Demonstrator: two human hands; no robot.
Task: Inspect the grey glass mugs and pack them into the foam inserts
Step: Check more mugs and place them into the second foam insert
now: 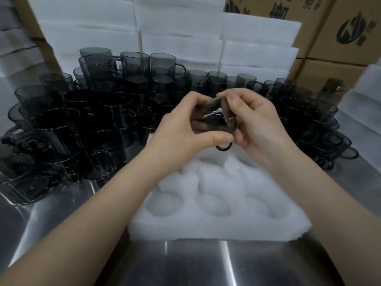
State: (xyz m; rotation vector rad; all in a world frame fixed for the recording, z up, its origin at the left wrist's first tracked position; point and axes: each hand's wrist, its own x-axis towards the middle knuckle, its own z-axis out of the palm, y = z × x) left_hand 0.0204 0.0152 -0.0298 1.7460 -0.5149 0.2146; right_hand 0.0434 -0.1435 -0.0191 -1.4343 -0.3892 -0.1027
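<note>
One grey glass mug (214,118) is held up between both hands above the far end of a white foam insert (218,203). My left hand (185,129) grips its left side, thumb along the bottom. My right hand (253,122) grips its right side, thumb on the upper rim. The mug's handle (224,147) points down toward me. The insert lies on the steel table (185,263) and its round pockets in view hold nothing.
Several stacked grey mugs crowd the table on the left (68,129), along the back (160,73) and on the right (321,124). White foam sheets (185,34) are piled behind them. Cardboard boxes (338,38) stand at the back right.
</note>
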